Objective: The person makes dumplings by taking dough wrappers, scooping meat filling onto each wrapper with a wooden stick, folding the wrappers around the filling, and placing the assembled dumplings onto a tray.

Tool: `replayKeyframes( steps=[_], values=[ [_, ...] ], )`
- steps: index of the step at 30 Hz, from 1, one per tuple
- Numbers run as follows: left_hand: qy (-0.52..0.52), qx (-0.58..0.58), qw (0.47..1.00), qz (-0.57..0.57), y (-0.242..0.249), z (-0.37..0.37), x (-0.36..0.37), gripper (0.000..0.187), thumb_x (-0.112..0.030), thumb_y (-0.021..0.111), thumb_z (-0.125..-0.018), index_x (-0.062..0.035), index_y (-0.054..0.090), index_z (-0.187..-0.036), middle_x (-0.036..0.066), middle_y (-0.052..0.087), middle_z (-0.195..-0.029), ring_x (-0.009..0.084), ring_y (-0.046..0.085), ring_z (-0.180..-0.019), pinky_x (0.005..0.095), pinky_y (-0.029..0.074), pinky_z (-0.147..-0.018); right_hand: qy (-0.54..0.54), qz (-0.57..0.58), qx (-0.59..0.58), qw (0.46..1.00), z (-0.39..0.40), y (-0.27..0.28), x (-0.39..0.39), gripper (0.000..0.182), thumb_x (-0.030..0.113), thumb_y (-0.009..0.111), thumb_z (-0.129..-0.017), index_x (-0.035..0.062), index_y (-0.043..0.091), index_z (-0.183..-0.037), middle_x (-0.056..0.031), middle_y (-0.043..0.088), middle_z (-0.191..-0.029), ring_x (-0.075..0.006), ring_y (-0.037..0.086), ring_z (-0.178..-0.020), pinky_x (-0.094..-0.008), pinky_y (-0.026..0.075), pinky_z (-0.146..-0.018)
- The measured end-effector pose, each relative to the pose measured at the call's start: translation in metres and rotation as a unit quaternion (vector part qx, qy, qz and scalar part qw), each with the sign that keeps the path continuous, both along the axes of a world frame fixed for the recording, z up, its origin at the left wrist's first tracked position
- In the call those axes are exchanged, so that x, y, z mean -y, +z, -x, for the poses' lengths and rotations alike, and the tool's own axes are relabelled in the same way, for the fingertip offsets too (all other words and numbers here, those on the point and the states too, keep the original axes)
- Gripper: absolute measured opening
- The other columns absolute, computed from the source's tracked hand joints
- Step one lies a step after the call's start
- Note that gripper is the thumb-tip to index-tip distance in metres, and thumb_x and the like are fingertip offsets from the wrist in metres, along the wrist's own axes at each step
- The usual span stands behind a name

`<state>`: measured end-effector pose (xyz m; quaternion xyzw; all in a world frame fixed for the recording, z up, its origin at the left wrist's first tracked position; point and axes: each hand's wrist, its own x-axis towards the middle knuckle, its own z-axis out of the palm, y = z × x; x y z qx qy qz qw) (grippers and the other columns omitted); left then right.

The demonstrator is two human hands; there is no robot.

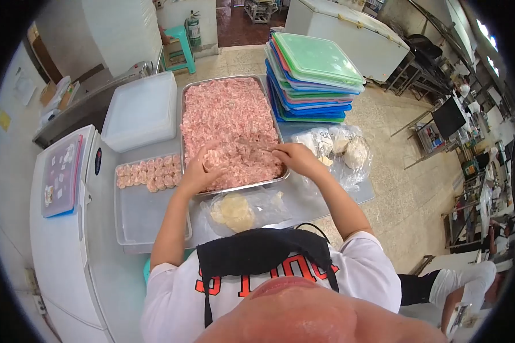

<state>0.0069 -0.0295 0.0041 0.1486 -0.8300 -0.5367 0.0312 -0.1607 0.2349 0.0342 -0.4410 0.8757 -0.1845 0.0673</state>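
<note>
A large metal tray [184, 123] is filled with pink ground meat [229, 108]. Over its near left corner, my left hand [200, 171] is curled around a small dumpling [213, 160], partly hidden by the fingers. My right hand [296, 158], at the tray's right edge, pinches a thin, flat tool [260, 146] that looks like a spatula; its far end lies in the meat. Close to me, round pale dumpling wrappers [233, 211] rest on a clear plastic bag. Several formed dumplings [149, 173] stand in rows at the back of a clear plastic tray [151, 220] on the left.
Stacked lidded containers [312, 80] in green, blue and other colours stand behind on the right. Bags of more wrappers [346, 151] lie at the right edge of the metal table [303, 214]. White lidded boxes [141, 108] sit back left, near a white appliance [57, 251].
</note>
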Motion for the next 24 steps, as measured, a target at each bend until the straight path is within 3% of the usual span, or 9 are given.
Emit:
replayKeyframes(
  steps=[2,4,6,8,10,14,15,22,24],
  values=[
    [-0.011,-0.272,0.944,0.189,0.004,0.002,-0.003,0.058,-0.017,0.079,-0.073,-0.0088,0.055,-0.124,0.009,0.068,-0.095,0.0139,0.063,-0.087,0.0299,0.051,-0.076,0.024,0.111,0.176,0.978,-0.01,0.029,-0.003,0.029,0.026,0.056,-0.093,0.0055,0.067,-0.11,-0.017,0.069,-0.092,-0.0343,0.065,-0.085,-0.0402,0.05,-0.075],
    [-0.04,-0.237,0.963,0.122,0.001,0.006,-0.006,0.051,-0.017,0.079,-0.073,-0.0083,0.059,-0.119,0.007,0.068,-0.094,0.0137,0.063,-0.086,0.0297,0.05,-0.076,0.082,0.151,0.222,0.96,-0.018,0.025,0.002,0.032,0.028,0.058,-0.093,0.0028,0.066,-0.11,-0.0159,0.069,-0.091,-0.0321,0.065,-0.084,-0.0389,0.049,-0.076],
    [-0.07,-0.2,0.976,0.054,0.004,0.01,-0.007,0.045,-0.016,0.078,-0.073,-0.0079,0.062,-0.114,0.006,0.068,-0.093,0.0134,0.063,-0.085,0.0296,0.05,-0.076,0.176,0.128,0.127,0.968,-0.034,0.017,0.013,0.029,0.027,0.057,-0.094,0.0049,0.066,-0.111,-0.0156,0.068,-0.095,-0.0315,0.065,-0.085,-0.0377,0.049,-0.077],
    [-0.11,-0.084,0.99,0.009,0.013,0.011,-0.007,0.035,-0.015,0.078,-0.073,-0.0046,0.065,-0.104,0.007,0.068,-0.093,0.0131,0.062,-0.083,0.029,0.05,-0.075,0.164,0.15,0.17,0.96,-0.034,0.001,0.015,0.026,0.027,0.059,-0.092,0.0074,0.066,-0.109,-0.0141,0.068,-0.097,-0.032,0.065,-0.082,-0.0382,0.05,-0.077],
    [-0.072,-0.087,0.993,0.011,0.005,0.012,-0.007,0.035,-0.015,0.078,-0.074,-0.0034,0.065,-0.104,0.007,0.068,-0.093,0.0127,0.062,-0.083,0.0296,0.05,-0.075,0.15,0.118,-0.026,0.981,-0.026,0.015,0.013,0.023,0.027,0.06,-0.091,0.0108,0.067,-0.105,-0.0121,0.067,-0.094,-0.0328,0.064,-0.08,-0.0406,0.051,-0.074],
    [-0.014,-0.044,0.995,-0.085,-0.008,0.015,-0.002,0.034,-0.017,0.079,-0.076,-0.0005,0.064,-0.101,0.007,0.067,-0.089,0.0129,0.061,-0.08,0.0302,0.05,-0.073,0.095,0.152,-0.093,0.979,-0.049,0.028,0.016,0.022,0.029,0.06,-0.09,0.0128,0.067,-0.102,-0.0099,0.067,-0.09,-0.0329,0.064,-0.079,-0.0425,0.052,-0.07],
    [-0.053,-0.023,0.998,0.027,-0.004,0.016,0.003,0.041,-0.019,0.079,-0.076,-0.0009,0.061,-0.108,0.008,0.067,-0.095,0.0146,0.062,-0.084,0.0296,0.05,-0.076,0.091,0.115,-0.097,0.984,-0.051,0.024,0.018,0.021,0.029,0.059,-0.09,0.013,0.067,-0.102,-0.0094,0.067,-0.091,-0.033,0.064,-0.079,-0.0431,0.052,-0.069],
    [0.02,-0.014,1.0,0.013,0.02,0.007,-0.006,0.058,-0.021,0.083,-0.072,-0.0046,0.053,-0.119,0.01,0.065,-0.105,0.0164,0.061,-0.091,0.0308,0.05,-0.08,0.105,0.158,0.036,0.981,-0.024,0.052,0.009,0.027,0.027,0.058,-0.092,0.0062,0.066,-0.107,-0.0148,0.067,-0.098,-0.0357,0.063,-0.088,-0.0426,0.05,-0.075],
    [-0.06,-0.218,0.969,0.1,0.023,0.007,-0.005,0.052,-0.021,0.083,-0.07,-0.0047,0.058,-0.112,0.007,0.064,-0.097,0.0169,0.061,-0.091,0.0316,0.049,-0.081,0.12,0.142,0.08,0.979,-0.027,0.053,0.01,0.029,0.028,0.057,-0.093,0.0045,0.065,-0.108,-0.0168,0.067,-0.099,-0.0371,0.062,-0.09,-0.0417,0.049,-0.078]
  ],
)
